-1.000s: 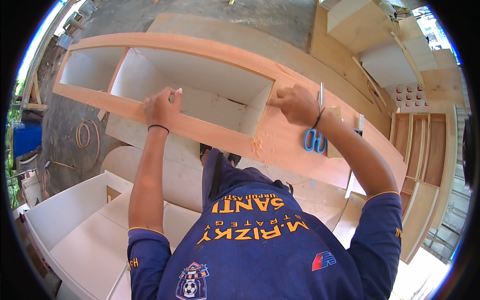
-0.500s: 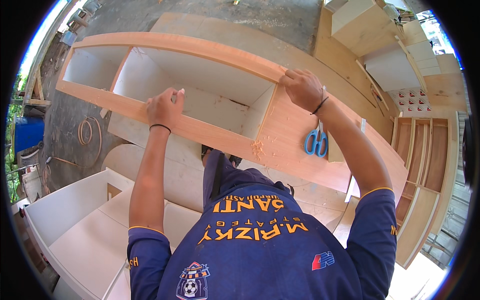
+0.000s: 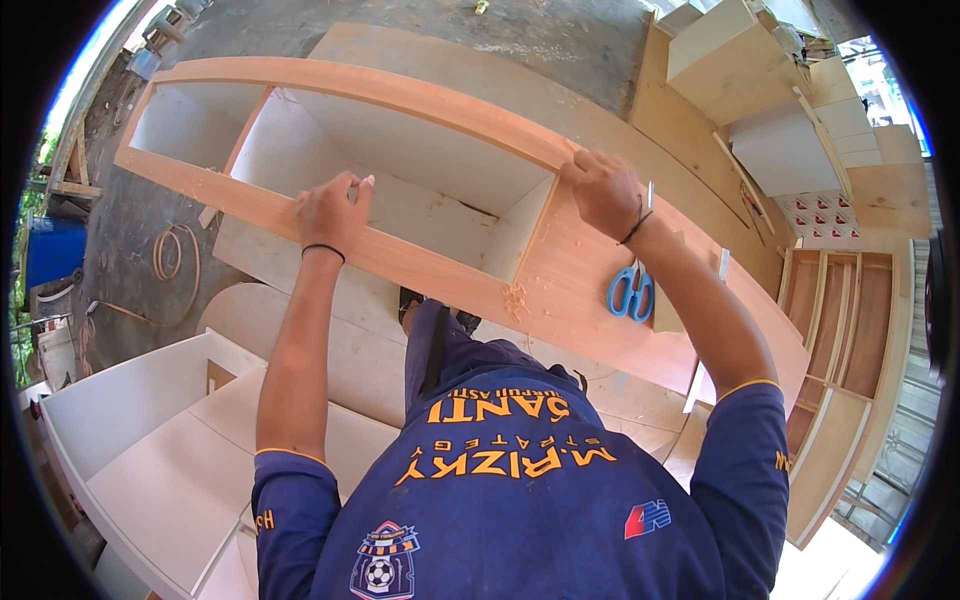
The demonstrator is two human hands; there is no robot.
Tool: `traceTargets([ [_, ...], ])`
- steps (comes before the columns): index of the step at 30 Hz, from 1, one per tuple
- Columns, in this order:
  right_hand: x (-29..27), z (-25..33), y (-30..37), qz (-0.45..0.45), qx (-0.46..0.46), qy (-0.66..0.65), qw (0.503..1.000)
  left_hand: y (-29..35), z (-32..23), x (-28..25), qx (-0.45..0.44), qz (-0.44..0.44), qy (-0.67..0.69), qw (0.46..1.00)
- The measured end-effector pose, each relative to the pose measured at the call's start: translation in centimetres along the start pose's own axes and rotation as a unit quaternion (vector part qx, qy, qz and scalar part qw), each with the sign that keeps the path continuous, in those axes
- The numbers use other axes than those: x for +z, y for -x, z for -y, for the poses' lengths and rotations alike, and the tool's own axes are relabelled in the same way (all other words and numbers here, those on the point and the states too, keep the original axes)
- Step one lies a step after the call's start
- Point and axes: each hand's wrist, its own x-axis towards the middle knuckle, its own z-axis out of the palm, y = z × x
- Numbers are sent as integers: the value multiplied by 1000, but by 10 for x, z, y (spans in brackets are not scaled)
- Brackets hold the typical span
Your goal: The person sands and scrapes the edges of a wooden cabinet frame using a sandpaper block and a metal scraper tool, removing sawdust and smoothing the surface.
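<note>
The peach wood-grain cabinet lies in front of the person's legs, its compartments facing up. At the cabinet's near rail, the left hand is loosely curled; whether it pinches anything cannot be told. At the far right corner of the cabinet's large compartment, the right hand is curled nearly into a fist, its fingertips hidden, so its hold is unclear too. Fingers pressed along that edge could pick up a splinter if the wood is rough. The blue-handled scissors lie on the cabinet's solid right part, close to the right wrist; a careless sweep of the forearm could knock them off or nick the skin. Wood shavings by the compartment's near right corner might make a hand slip, or scratch the surface if rubbed.
</note>
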Motion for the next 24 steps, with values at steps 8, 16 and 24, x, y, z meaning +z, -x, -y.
traceTargets([
  [8, -6, -5, 0, 37, 13, -18, 999, 0, -1, -3, -5, 6, 4, 1000],
  [16, -4, 10, 11, 54, -77, -68, 993, 0, 0, -7, -16, 14, -1, 1000],
  [24, -1, -6, 1, 26, 1, -2, 1000, 1, 1, -2, 0, -5, 11, 1000],
])
